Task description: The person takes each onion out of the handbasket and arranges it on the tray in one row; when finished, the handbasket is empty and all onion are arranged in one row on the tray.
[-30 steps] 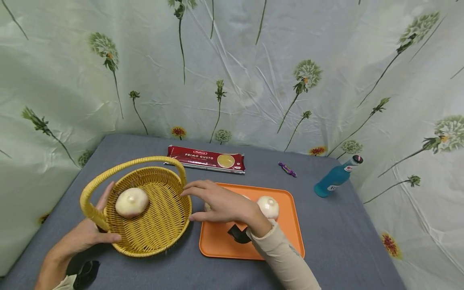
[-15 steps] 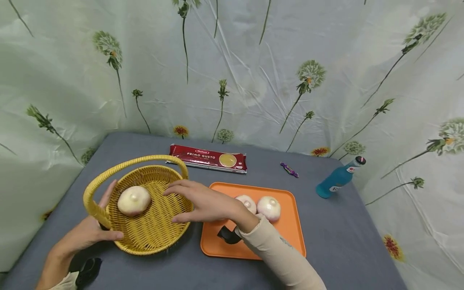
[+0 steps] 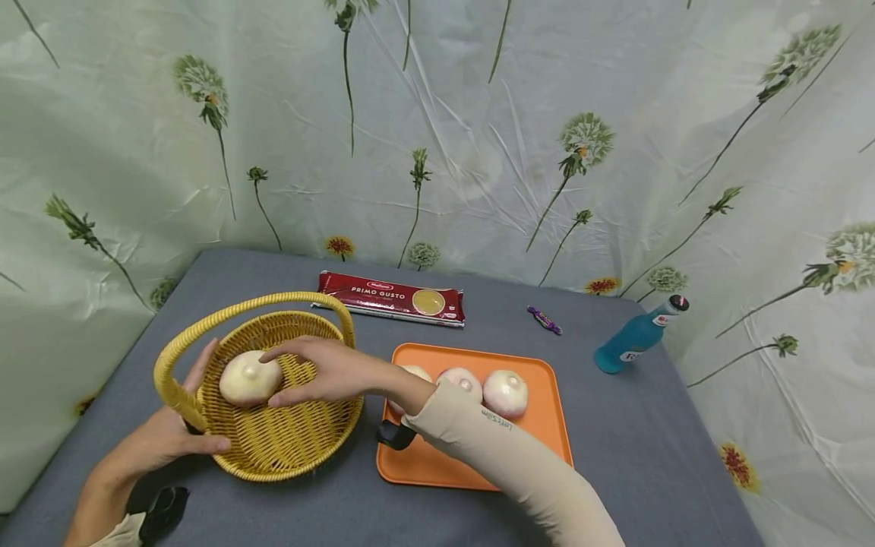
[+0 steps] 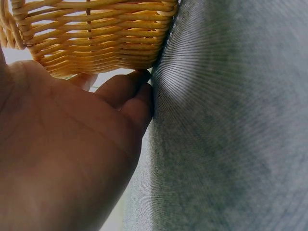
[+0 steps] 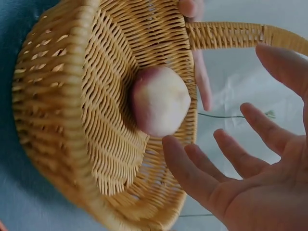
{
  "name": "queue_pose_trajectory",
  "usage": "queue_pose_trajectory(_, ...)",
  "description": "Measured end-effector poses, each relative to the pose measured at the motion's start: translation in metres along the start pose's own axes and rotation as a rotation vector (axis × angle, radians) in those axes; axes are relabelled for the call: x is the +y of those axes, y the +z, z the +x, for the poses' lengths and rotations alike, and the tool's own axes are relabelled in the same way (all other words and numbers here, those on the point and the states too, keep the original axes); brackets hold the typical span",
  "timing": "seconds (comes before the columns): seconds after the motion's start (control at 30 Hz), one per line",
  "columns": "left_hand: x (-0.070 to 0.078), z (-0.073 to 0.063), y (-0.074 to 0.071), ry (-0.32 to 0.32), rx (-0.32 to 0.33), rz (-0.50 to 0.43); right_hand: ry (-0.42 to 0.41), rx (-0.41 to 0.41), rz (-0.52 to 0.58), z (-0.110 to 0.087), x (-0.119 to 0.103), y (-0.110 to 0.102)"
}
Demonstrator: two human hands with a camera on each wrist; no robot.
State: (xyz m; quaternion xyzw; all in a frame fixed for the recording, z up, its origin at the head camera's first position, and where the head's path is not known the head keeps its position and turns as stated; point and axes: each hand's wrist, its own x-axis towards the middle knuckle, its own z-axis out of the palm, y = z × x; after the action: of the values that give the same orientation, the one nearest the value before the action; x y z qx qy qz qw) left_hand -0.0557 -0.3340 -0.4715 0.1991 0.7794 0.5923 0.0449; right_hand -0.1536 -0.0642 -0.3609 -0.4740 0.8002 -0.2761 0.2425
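Note:
A round yellow wicker basket (image 3: 290, 433) with an arched handle stands at the left of the table. In it lies a white and purple onion (image 3: 246, 384), near the left wall. My left hand (image 3: 153, 441) holds the basket's left side, its thumb at the rim and fingers along the outside; in the left wrist view those fingers reach the lower wall. My right hand (image 3: 328, 370) is over the basket with thumb and fingers spread. Its fingertips are right at the onion in the head view, and the right wrist view shows nothing in its grasp.
An orange tray (image 3: 472, 467) to the right bears three more onions (image 3: 506, 393), one partly behind the right wrist. At the back lie a red Primo Gusto packet (image 3: 390, 298) and a purple wrapped candy (image 3: 544, 320). A blue bottle (image 3: 632, 340) stands far right.
My right hand has moved left from beside the basket's right rim, over its inside, to the onion, uncovering the tray's onions. The left hand keeps its place on the basket.

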Motion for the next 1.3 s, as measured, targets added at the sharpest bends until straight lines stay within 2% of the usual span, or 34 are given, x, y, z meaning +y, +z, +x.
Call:
queue_pose_trajectory(0.3,0.000,0.000,-0.001,-0.044,-0.001,-0.010,0.055,-0.031,0.220,0.028,0.001,0.005)
queue_pose_trajectory(0.4,0.000,-0.001,-0.001,-0.046,-0.002,-0.023,0.090,-0.040,0.257,0.036,0.002,0.009)
queue_pose_trajectory(0.67,0.002,0.000,-0.001,-0.036,-0.002,0.011,0.144,-0.049,0.239,0.051,0.005,0.017)
queue_pose_trajectory(0.9,0.000,0.000,-0.001,-0.016,0.004,0.023,0.242,-0.066,0.288,0.053,0.006,0.023)
queue_pose_trajectory(1.17,0.001,0.000,-0.001,0.016,0.003,0.007,0.218,-0.048,0.284,0.059,0.009,0.029)
queue_pose_trajectory(1.3,0.001,-0.001,-0.001,0.023,0.005,0.005,0.206,-0.085,0.283,0.061,0.012,0.031)
